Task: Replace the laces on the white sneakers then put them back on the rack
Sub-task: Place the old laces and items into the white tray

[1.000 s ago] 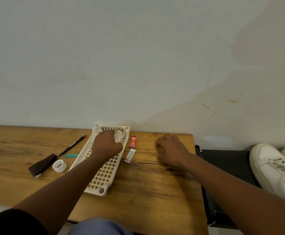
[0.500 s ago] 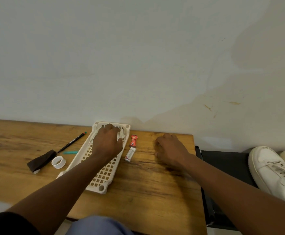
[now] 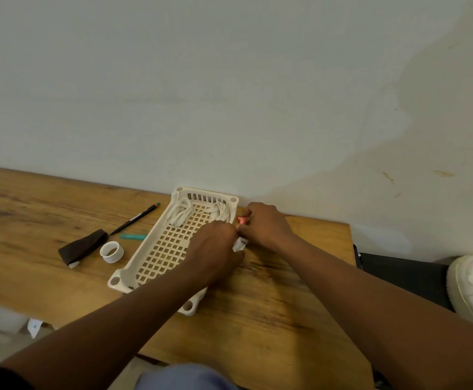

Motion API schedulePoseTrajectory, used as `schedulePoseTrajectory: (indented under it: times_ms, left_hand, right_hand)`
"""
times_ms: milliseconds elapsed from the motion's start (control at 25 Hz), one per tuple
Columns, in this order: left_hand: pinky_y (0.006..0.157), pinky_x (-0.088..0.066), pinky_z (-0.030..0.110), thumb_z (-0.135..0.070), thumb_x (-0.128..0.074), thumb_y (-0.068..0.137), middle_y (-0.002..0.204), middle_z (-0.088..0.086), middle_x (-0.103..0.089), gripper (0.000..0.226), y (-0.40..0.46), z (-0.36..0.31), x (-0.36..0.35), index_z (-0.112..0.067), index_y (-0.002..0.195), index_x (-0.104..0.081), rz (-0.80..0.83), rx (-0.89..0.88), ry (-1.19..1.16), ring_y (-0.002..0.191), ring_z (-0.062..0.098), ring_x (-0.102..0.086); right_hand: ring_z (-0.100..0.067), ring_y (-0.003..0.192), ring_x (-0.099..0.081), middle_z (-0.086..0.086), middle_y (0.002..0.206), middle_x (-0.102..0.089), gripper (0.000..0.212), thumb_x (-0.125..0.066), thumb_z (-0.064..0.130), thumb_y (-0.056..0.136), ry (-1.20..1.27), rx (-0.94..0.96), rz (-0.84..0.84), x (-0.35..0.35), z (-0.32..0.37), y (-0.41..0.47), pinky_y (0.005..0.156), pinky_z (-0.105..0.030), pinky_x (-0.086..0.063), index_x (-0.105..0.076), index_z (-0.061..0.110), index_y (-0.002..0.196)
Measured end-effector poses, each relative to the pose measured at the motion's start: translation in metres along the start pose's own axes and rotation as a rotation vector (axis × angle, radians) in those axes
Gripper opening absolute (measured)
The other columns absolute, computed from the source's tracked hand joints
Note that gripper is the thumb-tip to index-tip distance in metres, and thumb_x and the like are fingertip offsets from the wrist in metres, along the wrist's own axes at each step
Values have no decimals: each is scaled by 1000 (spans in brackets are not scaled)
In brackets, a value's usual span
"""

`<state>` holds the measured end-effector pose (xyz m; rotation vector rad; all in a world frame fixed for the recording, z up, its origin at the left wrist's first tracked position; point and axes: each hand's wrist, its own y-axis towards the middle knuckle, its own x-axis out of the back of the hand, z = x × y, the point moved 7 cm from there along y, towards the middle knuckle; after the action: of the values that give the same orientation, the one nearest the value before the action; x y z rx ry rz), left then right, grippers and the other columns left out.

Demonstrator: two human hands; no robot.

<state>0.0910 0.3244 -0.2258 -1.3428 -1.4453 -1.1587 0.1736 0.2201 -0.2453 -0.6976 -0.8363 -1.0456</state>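
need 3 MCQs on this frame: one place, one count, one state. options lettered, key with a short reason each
1. Where do the lace bundles lie?
A. tray's far end
B. bare tabletop
C. on the sneaker

2. How many lace bundles are in the tray?
A. one
B. two
C. four

3. What is the right hand doing?
A. resting flat on the sneaker
B. lifting the pen
C. touching the small red packet beside the tray

Key:
A, both lie by the tray's wall-side rim.
B, two separate white coils show.
C, its fingers meet the packet beside the tray.
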Motion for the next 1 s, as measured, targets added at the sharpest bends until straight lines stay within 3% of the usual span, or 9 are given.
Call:
schedulePoseTrajectory:
  times_ms: [120,240,400,560,680,840,1000]
  left_hand:
    - [59,-40,24,-35,-73,79,71,-6,-65,14,-1,-1,-3,-22,82,-72,10,0,-90,67,13,-62]
    - [55,-44,26,-37,-72,75,69,-6,-64,15,-3,1,-1,-22,79,-71,0,22,-72,64,13,-61]
    - [58,-47,24,-43,-76,80,87,-10,-70,22,-17,7,28,-28,95,-77,-13,-15,-17,74,7,-61]
    - [62,-42,18,-41,-81,83,98,-19,-67,26,-45,39,68,-33,106,-75,135,-43,-45,78,-4,-55]
    - [67,-46,16,-37,-83,82,103,-20,-65,28,-66,63,74,-37,108,-72,289,-39,-22,83,-5,-56]
    - [79,-50,20,-33,-83,82,109,-17,-66,34,-84,70,62,-35,114,-72,380,-46,8,93,1,-55]
    - [78,-52,25,-34,-87,79,102,-15,-70,35,-80,77,48,-36,112,-76,420,-29,-28,94,6,-58]
  right_hand:
    - [-23,94,-63,3,104,-68,32,-70,40,83,-59,-11,-21,-5,6,6,70,-32,-50,-64,26,111]
    - [-22,90,-62,3,100,-67,24,-71,23,83,-4,-10,-52,-4,6,6,66,-32,-49,-61,25,105]
    - [-20,88,-64,7,97,-68,22,-72,14,83,97,-18,-61,2,-4,-2,66,-31,-48,-62,27,98]
    - [-19,85,-67,11,89,-65,22,-79,12,81,198,9,-56,23,12,-18,68,-32,-54,-65,23,94]
    - [-20,75,-73,4,86,-69,24,-80,2,79,360,84,65,20,47,-37,70,-41,-65,-68,12,98]
    - [-18,77,-76,-4,88,-75,33,-82,-2,79,321,223,327,-23,94,-61,70,-40,-66,-67,17,102]
    - [-15,85,-71,2,89,-73,31,-83,1,76,172,293,326,-44,103,-64,75,-38,-63,-67,19,95]
